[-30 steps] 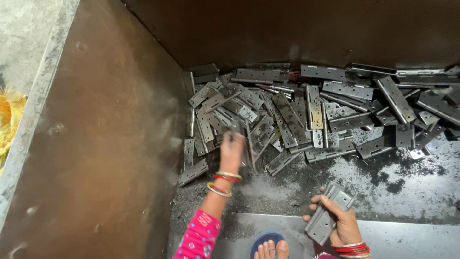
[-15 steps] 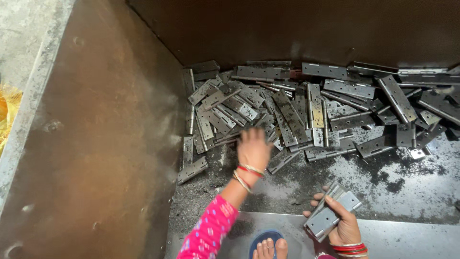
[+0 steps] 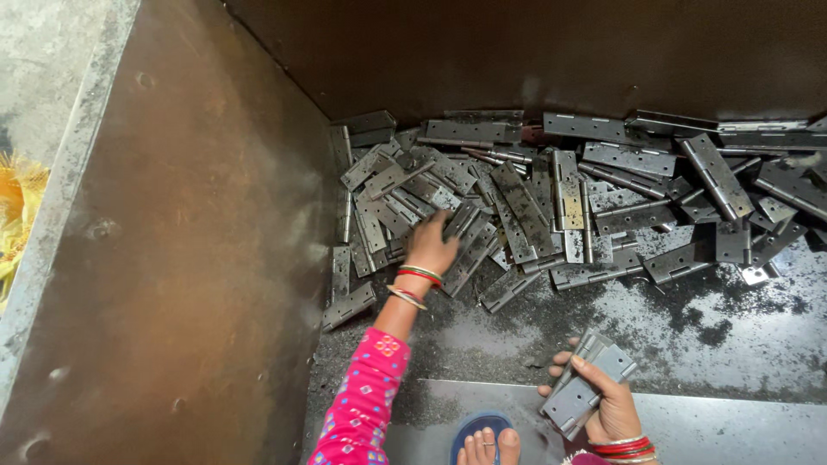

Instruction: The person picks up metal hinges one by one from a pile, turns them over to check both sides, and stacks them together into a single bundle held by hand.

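L hand (image 3: 433, 244) is stretched fwd, arm extended, palm down, fingers curled onto a hinge (image 3: 463, 222) at the near-left edge of the hinge pile (image 3: 603, 181) in the metal bin (image 3: 172, 258). A stack of hinges (image 3: 586, 387) is held in a closed grip by R hand (image 3: 616, 409), kept low by the foot (image 3: 487, 448).

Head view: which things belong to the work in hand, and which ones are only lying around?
In the work:
- left hand, reaching into the pile of metal hinges
- right hand, holding a stack of hinges

Lying around:
- brown metal bin wall
- blue sandal under a foot
- yellow material outside the bin
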